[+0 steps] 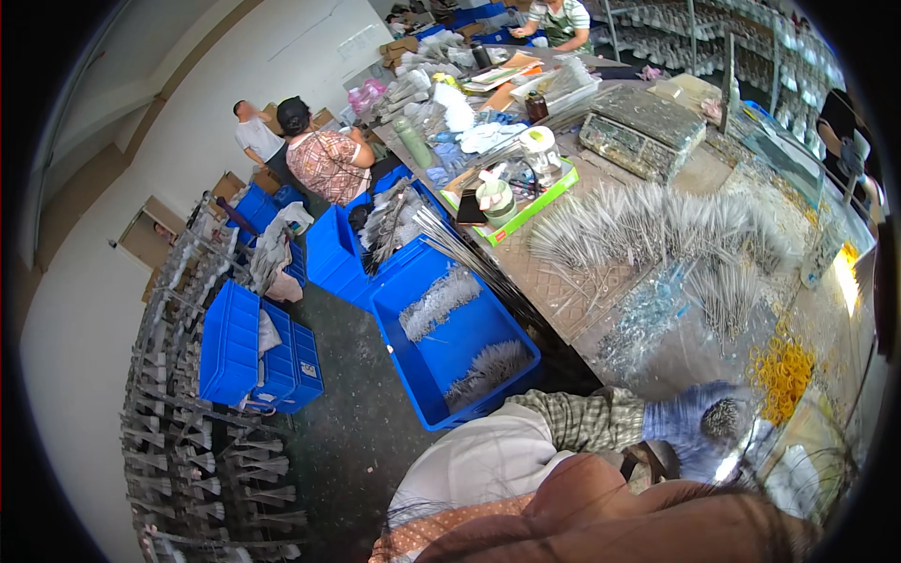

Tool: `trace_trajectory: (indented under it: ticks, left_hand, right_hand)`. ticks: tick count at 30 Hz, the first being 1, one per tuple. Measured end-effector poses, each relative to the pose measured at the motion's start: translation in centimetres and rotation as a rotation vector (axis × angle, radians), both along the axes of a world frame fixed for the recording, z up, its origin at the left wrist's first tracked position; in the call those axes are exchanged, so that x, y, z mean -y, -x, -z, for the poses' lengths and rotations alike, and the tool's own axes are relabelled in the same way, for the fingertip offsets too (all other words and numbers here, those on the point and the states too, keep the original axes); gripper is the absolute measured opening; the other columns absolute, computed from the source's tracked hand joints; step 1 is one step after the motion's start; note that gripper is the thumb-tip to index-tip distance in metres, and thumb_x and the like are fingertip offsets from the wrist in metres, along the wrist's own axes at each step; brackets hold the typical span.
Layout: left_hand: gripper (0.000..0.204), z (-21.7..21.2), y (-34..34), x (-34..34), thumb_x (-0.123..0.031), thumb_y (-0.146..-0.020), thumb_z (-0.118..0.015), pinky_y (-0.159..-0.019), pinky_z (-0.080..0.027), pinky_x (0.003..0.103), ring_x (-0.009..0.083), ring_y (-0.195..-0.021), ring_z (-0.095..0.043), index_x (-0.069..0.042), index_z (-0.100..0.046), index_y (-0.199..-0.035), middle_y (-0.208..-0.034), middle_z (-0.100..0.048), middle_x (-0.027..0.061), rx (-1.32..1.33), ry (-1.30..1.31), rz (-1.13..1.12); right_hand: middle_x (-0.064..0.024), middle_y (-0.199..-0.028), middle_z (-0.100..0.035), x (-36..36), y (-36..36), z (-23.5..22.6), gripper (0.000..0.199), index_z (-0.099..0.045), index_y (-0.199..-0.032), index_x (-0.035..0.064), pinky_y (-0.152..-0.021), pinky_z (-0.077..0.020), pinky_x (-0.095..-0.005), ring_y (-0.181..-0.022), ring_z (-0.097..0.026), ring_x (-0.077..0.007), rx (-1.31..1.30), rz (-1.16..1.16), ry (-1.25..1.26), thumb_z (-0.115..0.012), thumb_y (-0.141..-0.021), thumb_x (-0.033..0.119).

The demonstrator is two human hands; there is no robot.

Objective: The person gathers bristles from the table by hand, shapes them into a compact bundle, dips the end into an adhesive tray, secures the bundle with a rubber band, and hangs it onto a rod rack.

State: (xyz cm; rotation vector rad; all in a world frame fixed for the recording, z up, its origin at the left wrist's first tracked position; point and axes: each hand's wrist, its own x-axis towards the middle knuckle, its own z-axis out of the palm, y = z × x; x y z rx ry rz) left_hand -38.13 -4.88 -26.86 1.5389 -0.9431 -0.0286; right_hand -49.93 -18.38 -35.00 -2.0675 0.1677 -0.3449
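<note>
My left arm reaches right along the near table edge, in a checked sleeve (596, 419) with a blue sleeve cover (680, 422). Beyond the cover's end shows the round, grey end of a tight bundle of thin wire stems (723, 418). The fingers of my left hand cannot be made out, so its grip is hidden. My right hand does not show. Close to the bundle lies a heap of yellow rubber bands (785, 373). Past it, a smaller pile of thin metal stems (727, 296) lies before a broad row of pale-tipped wire stems (657, 225).
A blue crate (427, 385) with two grey bristly batches stands left of the table (582, 324). A green-edged tray (530, 208) holds jars and tape. A dusty scale-like box (638, 131) sits farther back. Other people (324, 159) are around the room; racks (178, 422) line the left.
</note>
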Motion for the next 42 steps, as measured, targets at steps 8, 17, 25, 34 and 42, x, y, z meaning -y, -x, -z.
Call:
trace_trajectory:
  ticks: [8,17,25,34,42]
  left_hand:
    - [0.087,0.6,-1.8,-3.7,-0.019,-0.078,-0.089,-0.113,-0.043,0.038,0.0229,-0.13,-0.053,-0.004,-0.041,-0.15,-0.133,-0.059,0.011,-0.815,0.054,0.49]
    - [0.102,-0.7,-3.7,-2.5,-0.027,-0.065,-0.098,-0.11,-0.047,0.036,0.0212,-0.128,-0.057,-0.005,-0.042,-0.149,-0.135,-0.062,0.0124,-0.283,-0.028,0.349]
    - [0.092,-2.5,-4.4,-2.7,-0.025,-0.071,-0.094,-0.105,-0.05,0.033,0.0183,-0.118,-0.062,-0.003,-0.045,-0.146,-0.129,-0.064,0.0094,-0.657,-0.074,0.554]
    - [0.109,2.6,-2.6,-2.2,-0.033,-0.065,-0.098,-0.114,-0.044,0.038,0.0247,-0.135,-0.052,-0.005,-0.037,-0.151,-0.143,-0.055,0.0142,-0.212,-0.15,0.311]
    - [0.11,-3.4,-4.3,-2.9,-0.033,-0.063,-0.099,-0.112,-0.046,0.037,0.0253,-0.134,-0.054,-0.004,-0.039,-0.15,-0.145,-0.056,0.0118,-0.281,-0.208,0.509]
  right_hand:
    - [-0.0181,-0.127,-0.065,-2.6,-3.5,-8.2,0.087,-0.048,-0.143,0.0048,-0.108,-0.0446,-0.0414,-0.126,-0.059,-0.0329,-0.054,-0.076,-0.264,-0.092,-0.072,0.029]
    - [-0.0209,-0.136,-0.058,-1.6,-2.6,-9.2,0.106,-0.039,-0.148,0.0032,-0.113,-0.041,-0.0432,-0.13,-0.056,-0.0355,0.069,0.047,0.132,-0.095,-0.066,0.04]
    - [-0.0207,-0.14,-0.056,0.8,-3.2,-12.2,0.115,-0.035,-0.151,0.0028,-0.113,-0.0415,-0.0425,-0.133,-0.053,-0.0348,-0.236,-0.335,-0.238,-0.098,-0.062,0.039]
    - [-0.025,-0.145,-0.05,-1.2,-2.9,-6.8,0.099,-0.039,-0.149,0.0044,-0.118,-0.0346,-0.0515,-0.145,-0.039,-0.0417,-0.069,-0.007,0.825,-0.089,-0.072,0.04]
    - [-0.0205,-0.137,-0.056,-0.4,-3.1,-14.3,0.1,-0.046,-0.143,0.0083,-0.116,-0.0383,-0.0475,-0.132,-0.054,-0.0395,-0.257,-0.235,-0.301,-0.095,-0.063,0.042]
